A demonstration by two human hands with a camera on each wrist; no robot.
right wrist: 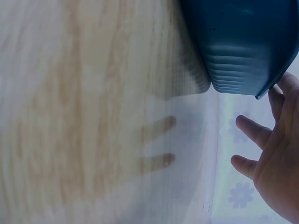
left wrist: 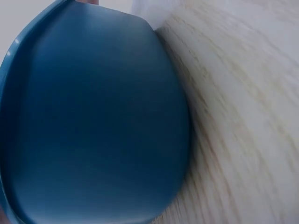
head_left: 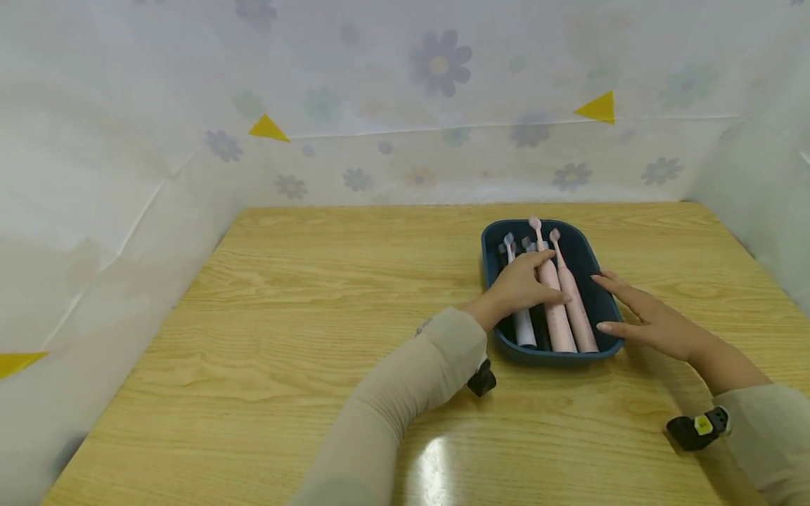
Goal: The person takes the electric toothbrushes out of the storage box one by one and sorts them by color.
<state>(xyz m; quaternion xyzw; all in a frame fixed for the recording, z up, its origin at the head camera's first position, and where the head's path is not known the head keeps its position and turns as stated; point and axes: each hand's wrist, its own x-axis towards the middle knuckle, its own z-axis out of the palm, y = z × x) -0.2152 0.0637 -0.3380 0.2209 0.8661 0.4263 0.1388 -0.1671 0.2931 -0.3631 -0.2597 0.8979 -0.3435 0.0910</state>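
A dark blue plastic box (head_left: 563,360) holds several electric toothbrushes at the right of the table. My left hand (head_left: 517,284) reaches over its left rim and pinches a pink electric toothbrush (head_left: 560,327) between thumb and fingers. A second pink toothbrush (head_left: 577,313) lies to the right of it, and a pale lavender one (head_left: 524,327) to the left. Darker brushes are partly hidden under the hand. With fingers extended, my right hand (head_left: 654,320) touches the box's right rim; the right wrist view shows this hand (right wrist: 280,163) beside the outer wall.
The box stands on a wood-grain table (head_left: 285,323). Behind and at both sides hangs a white flowered sheet (head_left: 380,77) with yellow triangles (head_left: 597,109) on it. In the left wrist view, the box's blue wall (left wrist: 98,116) fills much of the picture.
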